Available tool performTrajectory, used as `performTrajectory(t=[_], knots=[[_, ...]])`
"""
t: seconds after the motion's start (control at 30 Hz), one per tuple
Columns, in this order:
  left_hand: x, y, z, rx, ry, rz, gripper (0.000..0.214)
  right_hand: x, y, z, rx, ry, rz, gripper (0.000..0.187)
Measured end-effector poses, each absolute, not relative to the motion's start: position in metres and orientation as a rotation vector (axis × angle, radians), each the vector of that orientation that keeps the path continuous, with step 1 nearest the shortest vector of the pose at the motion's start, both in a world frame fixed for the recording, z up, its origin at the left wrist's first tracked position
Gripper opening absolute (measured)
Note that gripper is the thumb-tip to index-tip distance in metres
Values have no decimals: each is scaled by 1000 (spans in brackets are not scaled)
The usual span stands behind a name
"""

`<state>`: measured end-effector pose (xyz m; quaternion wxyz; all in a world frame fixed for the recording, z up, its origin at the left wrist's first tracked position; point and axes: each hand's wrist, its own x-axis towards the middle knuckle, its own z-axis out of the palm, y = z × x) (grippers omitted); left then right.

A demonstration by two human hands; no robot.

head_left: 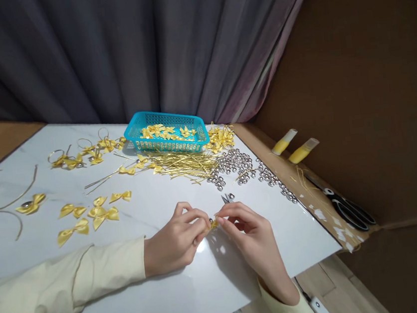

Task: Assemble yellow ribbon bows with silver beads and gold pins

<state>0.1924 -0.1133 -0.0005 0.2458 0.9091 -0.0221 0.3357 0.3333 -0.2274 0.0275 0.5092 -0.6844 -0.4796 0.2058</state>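
Note:
Between my two hands, just above the white tabletop (165, 302), is a small yellow ribbon bow (213, 223) with a dark shiny spot on it, perhaps a bell. My left hand (182, 235) pinches its left side, fingers curled. From the right, my right hand (248, 227) grips the other side between thumb and fingertips. Much of the bow is hidden by the fingers. Right behind the hands lie a small pair of scissors or snips (226, 199), partly covered, and a single silver bell (231, 196).
A blue basket (169, 145) of yellow bows stands at the back. Before it lie gold ties (187, 165) and silver bells (235, 161). Loose bows (104, 216) spread leftward. Glue-like tubes (303, 150) and black-handled scissors (346, 211) rest on the brown right edge.

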Motion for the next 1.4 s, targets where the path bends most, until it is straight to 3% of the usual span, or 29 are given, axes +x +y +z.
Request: performTrajectory(t=[0.43,0.73,0.97,1.23,1.4], knots=[[196,-112,0,2356,86,939,27,337,-232,26,-1638,-1124,504,11],[196,-112,-1,2353,128,882,26,337,-229,30,-1648,-924,836,16],[196,-113,-1,2336,154,882,27,333,-229,25,-1719,-996,597,15],[197,-113,-2,2306,232,888,28,340,-230,18,-1616,-730,948,26],[197,-112,-3,2282,232,890,28,342,-229,18,-1557,-627,966,27]])
